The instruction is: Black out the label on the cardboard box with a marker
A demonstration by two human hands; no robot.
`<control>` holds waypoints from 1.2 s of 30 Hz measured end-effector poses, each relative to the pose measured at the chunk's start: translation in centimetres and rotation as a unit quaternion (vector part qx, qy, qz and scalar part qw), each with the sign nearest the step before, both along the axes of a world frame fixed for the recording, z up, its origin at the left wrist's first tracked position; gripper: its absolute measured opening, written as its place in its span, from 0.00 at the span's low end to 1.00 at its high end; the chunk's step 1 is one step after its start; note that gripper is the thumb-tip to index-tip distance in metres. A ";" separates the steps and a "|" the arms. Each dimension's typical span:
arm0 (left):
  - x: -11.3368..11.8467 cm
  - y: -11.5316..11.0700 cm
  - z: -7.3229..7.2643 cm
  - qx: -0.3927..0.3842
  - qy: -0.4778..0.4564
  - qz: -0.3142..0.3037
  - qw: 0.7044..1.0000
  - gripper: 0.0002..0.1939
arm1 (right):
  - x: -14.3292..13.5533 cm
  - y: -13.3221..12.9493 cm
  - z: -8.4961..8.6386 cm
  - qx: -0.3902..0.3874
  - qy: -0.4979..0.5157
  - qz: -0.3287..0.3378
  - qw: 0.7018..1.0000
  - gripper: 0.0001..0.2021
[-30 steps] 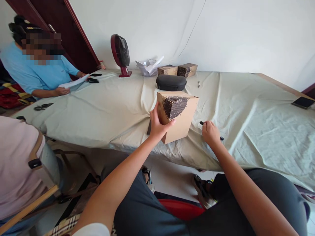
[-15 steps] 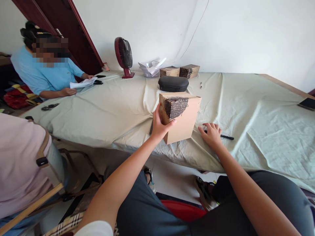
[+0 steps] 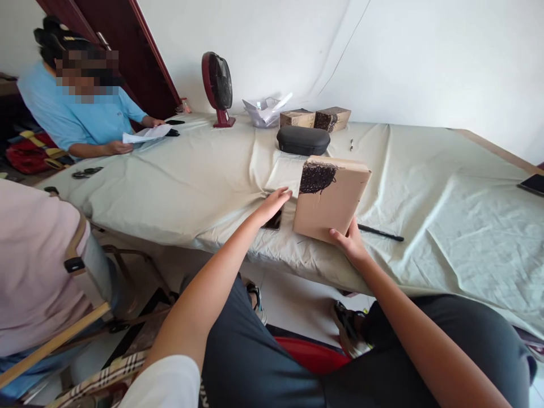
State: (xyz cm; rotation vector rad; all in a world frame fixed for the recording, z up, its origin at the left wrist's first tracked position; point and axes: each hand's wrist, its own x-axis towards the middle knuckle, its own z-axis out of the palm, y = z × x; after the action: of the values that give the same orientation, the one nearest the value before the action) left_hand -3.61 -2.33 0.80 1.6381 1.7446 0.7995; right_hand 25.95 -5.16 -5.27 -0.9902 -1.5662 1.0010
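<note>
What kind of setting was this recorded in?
Probably a plain room used as an office or workroom: a long cloth-covered table against a bare wall, a desk fan, a plastic basket of papers, and a seated person holding sheets.

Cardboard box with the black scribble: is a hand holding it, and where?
The right hand holds the cardboard box by its lower right corner, thumb on the scribbled face.
</note>
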 end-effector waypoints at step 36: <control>4.3 -5.3 5.2 0.460 -0.111 0.022 0.880 0.53 | -0.5 0.5 -1.1 0.064 -0.094 -0.026 0.993 0.65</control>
State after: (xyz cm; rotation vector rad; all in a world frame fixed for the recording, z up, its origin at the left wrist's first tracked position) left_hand 0.66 -7.66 5.99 1.9401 1.2818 1.9623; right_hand 25.42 -4.67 -6.38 -1.0536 -1.7268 0.7789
